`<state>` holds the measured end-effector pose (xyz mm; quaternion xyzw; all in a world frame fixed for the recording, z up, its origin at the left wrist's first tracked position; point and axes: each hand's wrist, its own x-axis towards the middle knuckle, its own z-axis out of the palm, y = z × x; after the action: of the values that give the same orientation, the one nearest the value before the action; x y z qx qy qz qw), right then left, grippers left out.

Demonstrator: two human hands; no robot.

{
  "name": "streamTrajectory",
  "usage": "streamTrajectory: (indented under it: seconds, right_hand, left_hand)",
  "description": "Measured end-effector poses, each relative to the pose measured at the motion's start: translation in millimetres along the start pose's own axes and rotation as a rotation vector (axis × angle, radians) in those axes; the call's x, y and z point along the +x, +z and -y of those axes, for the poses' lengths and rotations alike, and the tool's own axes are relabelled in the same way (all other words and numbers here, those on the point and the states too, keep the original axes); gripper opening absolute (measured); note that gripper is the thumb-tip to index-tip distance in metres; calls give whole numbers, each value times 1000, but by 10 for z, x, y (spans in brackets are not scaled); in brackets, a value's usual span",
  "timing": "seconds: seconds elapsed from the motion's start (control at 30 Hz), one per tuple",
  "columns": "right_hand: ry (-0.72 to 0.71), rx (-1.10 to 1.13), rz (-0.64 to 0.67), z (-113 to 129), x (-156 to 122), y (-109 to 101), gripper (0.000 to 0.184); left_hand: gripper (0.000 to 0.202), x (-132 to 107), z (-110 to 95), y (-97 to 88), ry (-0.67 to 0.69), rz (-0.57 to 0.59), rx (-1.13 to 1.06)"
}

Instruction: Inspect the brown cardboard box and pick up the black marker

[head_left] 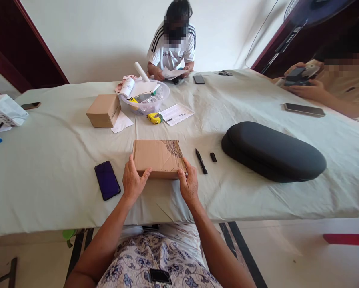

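Directly in front of me is a brown cardboard box [155,156] with dark curved pen lines drawn on its top right corner. My left hand [134,178] grips its left side, the thumb along the near edge. On the right side, my right hand [189,180] holds the box near its front corner, thumb on the near edge. The fingers behind the sides are partly hidden. A black pen [201,161] lies just right of the box, with a black pen cap [213,157] beside it. To the left rests a smartphone [107,180] with a dark screen.
A long black case [273,152] lies on the right. Farther back are another cardboard box [103,111], a clear plastic basin [165,96] of items, a yellow tape measure [154,118] and a paper sheet [179,114]. One person [171,48] sits opposite, another [344,86] at right.
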<state>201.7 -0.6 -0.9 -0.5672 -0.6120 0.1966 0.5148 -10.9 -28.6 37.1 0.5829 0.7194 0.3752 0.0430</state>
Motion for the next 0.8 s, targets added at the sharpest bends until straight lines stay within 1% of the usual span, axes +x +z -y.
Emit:
streamTrajectory:
  seconds: [0.13,0.33,0.4,0.63,0.8]
  right_hand:
    - [11,82,-88,26,-7,99,55]
    - [31,118,-136,32,0,170,54]
    - [37,129,-144,28,2,188,54]
    - [96,239,-162,-42,-5,267,55]
    - [125,279,-190,-76,1,332,54]
  left_hand:
    - [100,15,4,23,23,-21,64]
    - [96,14,18,40,69,-57,121]
    - [97,15,19,45,69,-63,137]
    - [99,27,38,25,54,-11,164]
    - [102,46,21,-1,17,-6,153]
